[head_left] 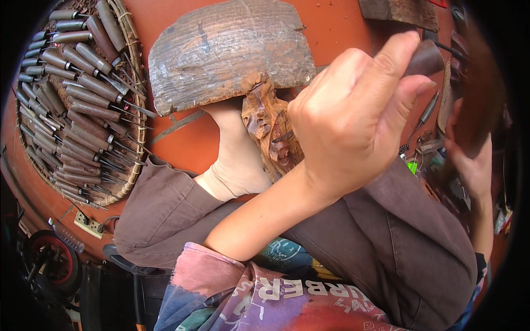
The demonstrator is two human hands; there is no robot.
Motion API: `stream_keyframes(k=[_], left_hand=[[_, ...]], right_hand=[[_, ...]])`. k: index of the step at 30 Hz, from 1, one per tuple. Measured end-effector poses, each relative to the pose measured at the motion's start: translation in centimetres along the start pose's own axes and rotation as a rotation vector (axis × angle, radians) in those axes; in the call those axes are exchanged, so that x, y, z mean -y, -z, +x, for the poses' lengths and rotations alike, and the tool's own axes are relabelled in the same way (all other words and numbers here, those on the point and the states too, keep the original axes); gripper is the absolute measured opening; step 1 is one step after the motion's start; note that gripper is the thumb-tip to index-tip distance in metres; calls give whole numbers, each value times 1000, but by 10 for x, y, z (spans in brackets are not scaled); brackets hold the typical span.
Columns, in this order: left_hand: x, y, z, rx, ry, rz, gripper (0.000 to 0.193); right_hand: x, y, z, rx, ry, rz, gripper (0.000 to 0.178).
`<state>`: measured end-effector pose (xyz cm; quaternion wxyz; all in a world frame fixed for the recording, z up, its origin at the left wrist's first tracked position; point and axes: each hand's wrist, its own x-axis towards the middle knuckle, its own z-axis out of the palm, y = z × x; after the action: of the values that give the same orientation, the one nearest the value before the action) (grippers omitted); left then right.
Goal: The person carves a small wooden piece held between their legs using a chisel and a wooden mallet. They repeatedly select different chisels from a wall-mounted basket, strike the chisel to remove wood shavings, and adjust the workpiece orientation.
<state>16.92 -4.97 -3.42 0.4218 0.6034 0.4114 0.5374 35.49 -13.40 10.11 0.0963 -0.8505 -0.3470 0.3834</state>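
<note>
My left hand (353,110) is closed around a chisel (425,58), whose dark round handle end sticks out past my thumb. Below the fist a thin metal blade meets a carved wooden figure (259,113), reddish brown and roughly cut. The figure leans against a thick, weathered wooden block (221,49), and my forearm covers part of it. At the far right my right hand (469,165) grips a dark brown wooden mallet (481,94), smeared by motion and raised beside the chisel's handle end.
A round wicker basket (135,49) on the left holds many dark-handled carving tools. My bare foot (237,160) rests near the block on the orange tile floor (182,146). Another wood piece (400,12) lies at the top right, with loose tools below. A power socket (88,225) sits lower left.
</note>
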Motion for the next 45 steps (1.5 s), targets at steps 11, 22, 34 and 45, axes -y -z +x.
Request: stream_keyframes(k=[11, 22, 34, 45], left_hand=[[6, 9, 13, -91, -27, -61, 36], [-62, 41, -21, 502, -207, -488, 36], [-20, 76, -22, 685, -47, -744, 40], [-15, 77, -4, 683, 119, -743, 41]], right_hand=[[22, 30, 12, 171, -13, -197, 65], [-6, 21, 7, 179, 106, -70, 59], [-6, -17, 12, 172, 661, -211, 47], [4, -16, -5, 32, 773, -303, 37]])
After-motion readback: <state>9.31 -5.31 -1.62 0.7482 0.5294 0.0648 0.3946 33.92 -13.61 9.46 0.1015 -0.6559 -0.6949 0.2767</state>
